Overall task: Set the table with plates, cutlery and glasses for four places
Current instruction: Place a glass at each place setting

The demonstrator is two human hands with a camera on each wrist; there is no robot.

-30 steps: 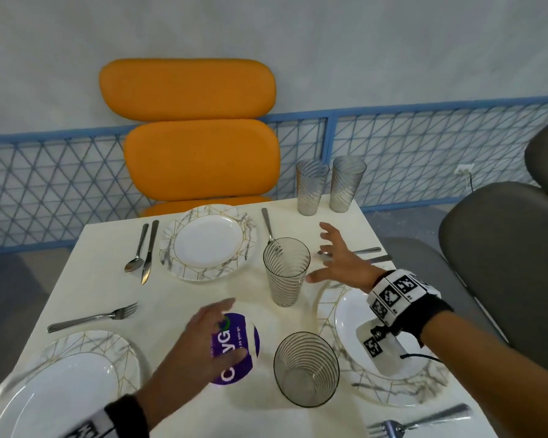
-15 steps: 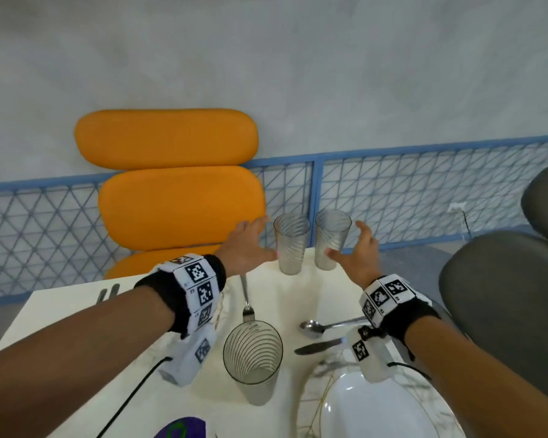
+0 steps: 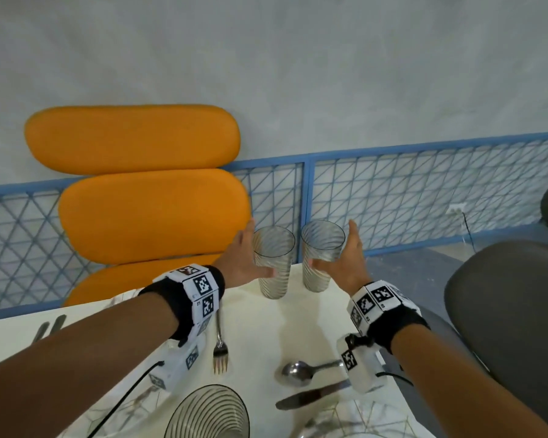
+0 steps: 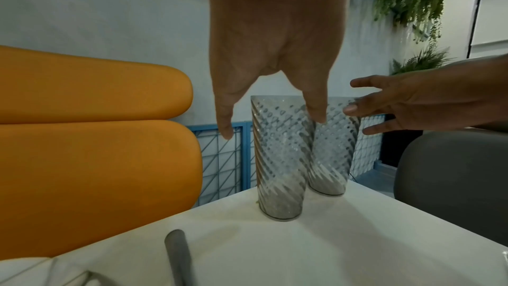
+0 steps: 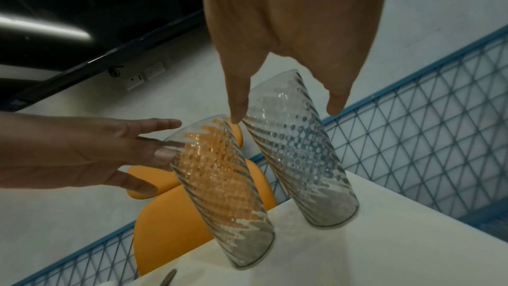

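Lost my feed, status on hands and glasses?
Left hand open at left glass, right hand open at right glass. Neither gripped. Both upright at table far edge. Nothing between.

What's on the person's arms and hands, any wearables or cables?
Forearms and hands are bare, no sleeves or gloves. Each wrist has a black band wrapped with white blocks printed with black square markers: left band, right band. A white marker-tagged camera box hangs under each wrist, left box and right box, each trailing a thin black cable.
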